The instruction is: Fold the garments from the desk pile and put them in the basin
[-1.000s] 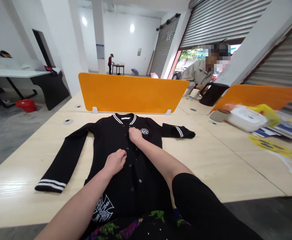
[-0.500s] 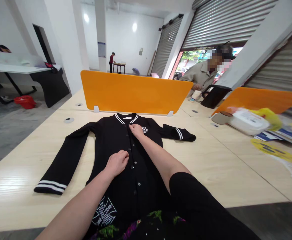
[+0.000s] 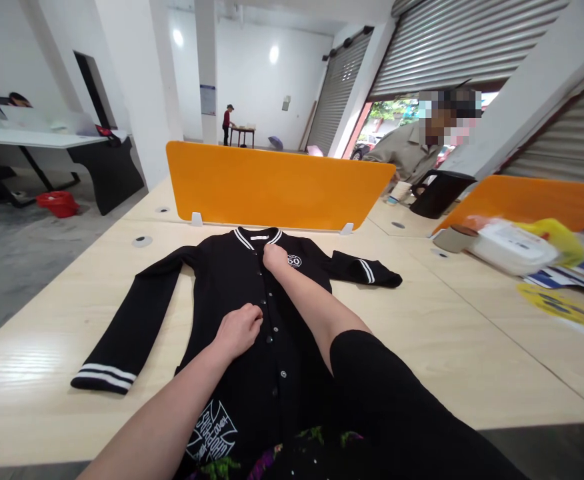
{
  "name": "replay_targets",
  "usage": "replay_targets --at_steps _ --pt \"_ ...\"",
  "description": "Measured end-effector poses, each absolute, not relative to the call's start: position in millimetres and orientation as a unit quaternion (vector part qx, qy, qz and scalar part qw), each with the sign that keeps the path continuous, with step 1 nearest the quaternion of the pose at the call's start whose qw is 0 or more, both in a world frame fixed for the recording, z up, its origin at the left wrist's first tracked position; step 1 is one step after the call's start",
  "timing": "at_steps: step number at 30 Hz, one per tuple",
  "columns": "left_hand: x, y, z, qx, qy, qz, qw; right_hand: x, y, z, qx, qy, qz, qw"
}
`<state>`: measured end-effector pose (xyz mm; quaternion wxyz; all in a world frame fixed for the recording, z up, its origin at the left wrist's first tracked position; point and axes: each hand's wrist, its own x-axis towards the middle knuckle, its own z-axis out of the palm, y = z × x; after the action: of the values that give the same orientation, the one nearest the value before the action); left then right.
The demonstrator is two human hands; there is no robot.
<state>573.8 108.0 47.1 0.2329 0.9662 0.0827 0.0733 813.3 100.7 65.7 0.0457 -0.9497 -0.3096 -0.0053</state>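
A black baseball jacket lies face up on the pale wooden table, its white-striped collar away from me. Its left-hand sleeve is stretched out toward me; the one on the right is folded. Snap buttons run down the front, whose two edges lie close together. My right hand pinches the front edge just below the collar, beside a round white "50" badge. Lower down, my left hand has its fingers curled on the other front edge; the fingertips are partly hidden.
An orange divider stands behind the jacket. To the right are a black jug, paper cups, a white plastic box and a yellow fan-like item. A person in a beige shirt is beyond the divider.
My right hand has moved slightly up toward the collar along the front edge. The two front edges lie closer and straighter. My left hand stays about the same place on the jacket.
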Motion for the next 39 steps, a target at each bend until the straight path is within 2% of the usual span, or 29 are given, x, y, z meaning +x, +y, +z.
replay_targets --at_steps 5,13,16,20,25,34,39 --pt "575 106 47 0.967 0.083 0.07 0.231 810 93 53 -0.937 -0.331 -0.07 0.092" --pt "574 111 49 0.966 0.074 0.082 0.235 822 71 52 -0.899 -0.375 -0.037 0.224" --pt "575 113 47 0.968 0.081 0.107 0.214 829 37 50 -0.897 -0.39 -0.049 0.201" --pt "577 114 38 0.98 0.074 0.15 0.111 831 -18 43 -0.893 -0.426 -0.01 0.149" --pt "586 115 30 0.994 0.07 0.085 0.021 804 -67 39 -0.908 -0.377 -0.044 0.179" --pt "627 134 42 0.988 0.155 0.02 0.006 778 -84 40 -0.892 -0.426 0.02 0.149" --pt "634 142 43 0.985 0.17 0.008 0.014 753 -108 29 -0.847 -0.494 0.031 0.192"
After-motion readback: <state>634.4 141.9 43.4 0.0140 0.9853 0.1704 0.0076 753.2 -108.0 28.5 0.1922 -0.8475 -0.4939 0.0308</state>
